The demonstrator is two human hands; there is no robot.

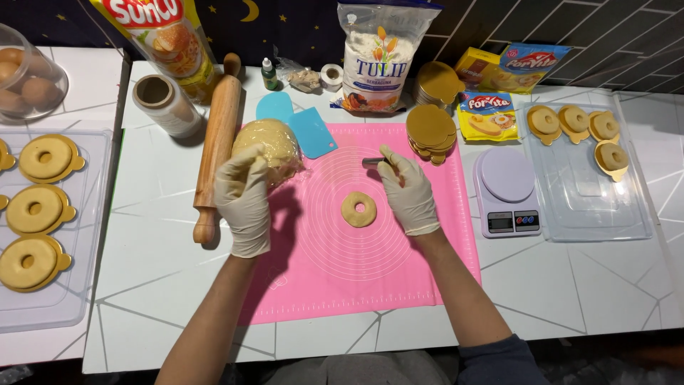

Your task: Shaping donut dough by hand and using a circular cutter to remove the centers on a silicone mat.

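Note:
My left hand [244,194], in a white glove, rests on a wrapped lump of pale dough [269,146] at the left edge of a pink silicone mat [356,271]. My right hand [407,189], also gloved, holds a small metal cutter [372,162] just above the mat. A ring-shaped piece of dough [358,209] with a hole in its middle lies on the mat between my hands, nearer the right one.
A wooden rolling pin [216,142] lies left of the dough. Blue scrapers [312,132], a flour bag [376,57], gold cardboard discs [430,128], a lilac kitchen scale [504,191] and clear trays [577,207] of dough rings on gold discs surround the mat. More rings [32,210] sit far left.

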